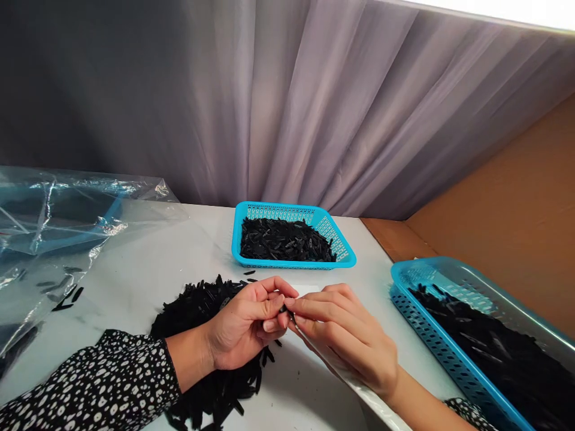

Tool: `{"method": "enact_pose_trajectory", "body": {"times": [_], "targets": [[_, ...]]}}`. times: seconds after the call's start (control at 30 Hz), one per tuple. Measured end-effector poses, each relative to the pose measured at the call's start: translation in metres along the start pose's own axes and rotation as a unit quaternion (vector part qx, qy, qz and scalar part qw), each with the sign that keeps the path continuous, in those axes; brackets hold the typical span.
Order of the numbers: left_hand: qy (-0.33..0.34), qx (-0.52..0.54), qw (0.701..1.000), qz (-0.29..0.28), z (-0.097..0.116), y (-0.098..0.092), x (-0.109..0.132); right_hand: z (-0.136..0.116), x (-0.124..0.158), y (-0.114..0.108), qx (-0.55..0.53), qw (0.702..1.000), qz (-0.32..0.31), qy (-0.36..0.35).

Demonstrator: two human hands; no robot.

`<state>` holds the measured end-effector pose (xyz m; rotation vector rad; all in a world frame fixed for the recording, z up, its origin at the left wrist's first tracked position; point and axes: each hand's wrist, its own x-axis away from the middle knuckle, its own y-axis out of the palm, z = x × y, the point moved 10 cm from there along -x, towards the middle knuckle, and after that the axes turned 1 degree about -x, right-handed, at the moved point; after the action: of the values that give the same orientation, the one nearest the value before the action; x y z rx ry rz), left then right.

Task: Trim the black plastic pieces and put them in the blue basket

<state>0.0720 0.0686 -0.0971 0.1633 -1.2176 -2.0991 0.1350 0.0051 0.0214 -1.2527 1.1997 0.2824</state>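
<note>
Both hands meet over the white table, fingertips close together. My left hand (238, 326) is closed, pinching a small black strip (283, 309) between thumb and fingers. The fingertips of my right hand (348, 335) press at the same spot from the right, and they appear to grip the strip's other end. Most of the strip is hidden by the fingers. Beneath and behind my left hand lies a loose pile of similar thin black strips (193, 308).
A blue basket (294, 264) of black strips stands behind the hands. Another blue basket (442, 365), also holding strips, is at right. Clear plastic (85, 224) covers a blue container at left. A white rim (372, 404) runs below my right hand. A grey curtain (278, 108) hangs behind.
</note>
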Motion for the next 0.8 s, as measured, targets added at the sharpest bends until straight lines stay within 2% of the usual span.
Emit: {"method": "enact_pose_trajectory", "body": {"times": [0.17,0.3,0.43,0.53,0.63,0.7,0.8], "targets": [[-0.014,0.019,1.0,0.013,-0.005,-0.001,0.002,-0.007,0.003,0.004,0.027,0.998,-0.042,-0.038],[-0.01,0.012,1.0,0.006,-0.005,0.003,0.003,-0.006,0.001,0.001,0.029,0.999,-0.029,-0.026],[0.019,-0.012,1.0,0.001,0.001,0.004,0.002,0.02,0.007,-0.004,-0.026,0.994,0.031,0.103],[0.037,-0.023,0.999,0.007,0.005,0.001,0.001,0.044,0.02,-0.009,-0.077,0.968,0.098,0.217],[0.046,-0.024,0.999,0.008,0.008,-0.001,0.0,0.057,0.025,-0.006,-0.127,0.943,0.106,0.288],[0.044,-0.019,0.999,0.008,0.009,-0.002,-0.001,0.056,0.021,-0.003,-0.153,0.943,0.091,0.282],[0.039,-0.005,0.999,0.004,0.009,-0.002,-0.001,0.039,0.011,-0.003,-0.126,0.97,0.068,0.195]]}}
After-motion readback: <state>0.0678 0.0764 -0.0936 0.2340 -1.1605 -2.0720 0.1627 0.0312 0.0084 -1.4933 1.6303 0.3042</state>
